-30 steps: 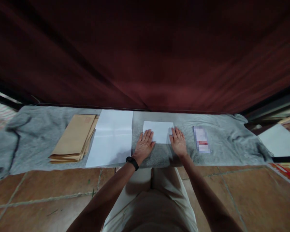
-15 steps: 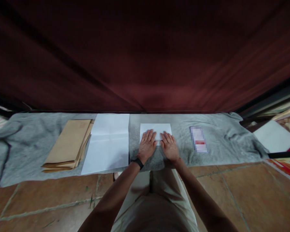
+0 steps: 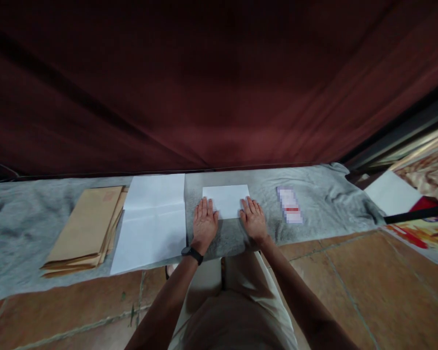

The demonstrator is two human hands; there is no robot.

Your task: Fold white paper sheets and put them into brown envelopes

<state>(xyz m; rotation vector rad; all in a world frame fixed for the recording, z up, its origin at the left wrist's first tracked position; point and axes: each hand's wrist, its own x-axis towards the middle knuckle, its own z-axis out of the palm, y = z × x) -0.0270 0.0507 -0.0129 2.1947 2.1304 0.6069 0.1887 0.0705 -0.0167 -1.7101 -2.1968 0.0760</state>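
A small white sheet of paper (image 3: pixel 229 200), which looks folded, lies flat in front of me on a grey cloth. My left hand (image 3: pixel 205 221) rests with fingers stretched out over its left edge; a dark band circles that wrist. At the opposite edge my right hand (image 3: pixel 253 217) lies flat, its fingertips on the paper's right side. Neither hand grips anything. Left of my hands lie large white sheets (image 3: pixel 153 233) with a crease across them. Beyond these sits a stack of brown envelopes (image 3: pixel 81 221).
The grey cloth (image 3: pixel 314 194) covers a narrow table. A blurred-out purple and white item (image 3: pixel 290 204) lies to the right. A dark red curtain (image 3: pixel 219 107) hangs behind the table. White paper (image 3: pixel 392 193) and a colourful printed sheet (image 3: pixel 423 233) are at far right; tiled floor (image 3: pixel 343 287) lies below.
My hands have moved apart, from the middle of the small paper out to its left and right edges. The whole view has shifted slightly.
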